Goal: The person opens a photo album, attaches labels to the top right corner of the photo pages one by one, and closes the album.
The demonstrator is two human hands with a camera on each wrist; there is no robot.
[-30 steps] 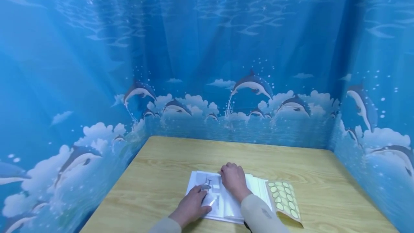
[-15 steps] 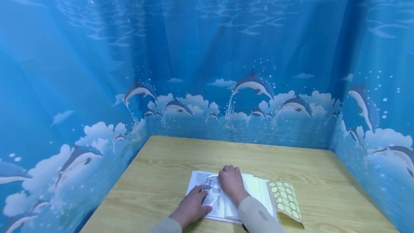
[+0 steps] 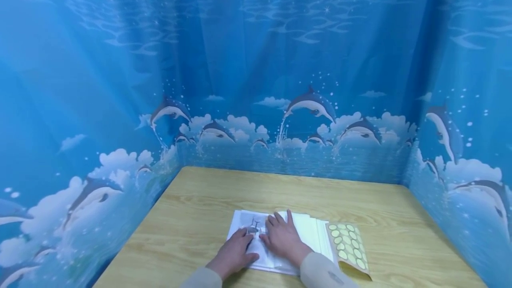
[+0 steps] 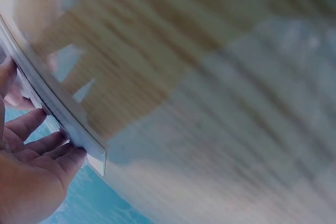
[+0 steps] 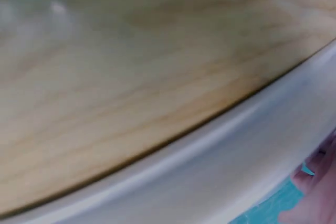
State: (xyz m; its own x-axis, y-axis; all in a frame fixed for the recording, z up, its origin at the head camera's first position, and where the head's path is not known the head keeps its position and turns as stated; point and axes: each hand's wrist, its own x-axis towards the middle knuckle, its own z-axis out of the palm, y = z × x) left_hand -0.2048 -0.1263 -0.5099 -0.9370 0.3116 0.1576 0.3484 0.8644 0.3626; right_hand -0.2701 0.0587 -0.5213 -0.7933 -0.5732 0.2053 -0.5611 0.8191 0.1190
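Note:
An open white booklet [image 3: 308, 230] with glossy, film-like pages lies on the wooden table. Its left page carries a small dark printed figure [image 3: 254, 223]. My left hand [image 3: 234, 254] rests on the lower left of that page, fingers extended. In the left wrist view, the fingertips of my left hand [image 4: 37, 166] touch the booklet's edge [image 4: 68, 116]. My right hand [image 3: 284, 238] lies on the middle of the booklet with its fingers spread, holding nothing. In the right wrist view, only part of the right hand [image 5: 317, 192] shows, behind the booklet's pale edge [image 5: 210, 166].
Right beside the booklet lies a sheet of round, pale yellow-green stickers [image 3: 348, 243], its near edge curled up. The wooden table [image 3: 208, 194] stretches back to a blue dolphin-print curtain [image 3: 240, 79] that closes in the back and both sides.
My right hand, its fingers bunched at the page's upper part before, has come a little nearer and spread its fingers on the booklet. My left hand has stayed on the left page.

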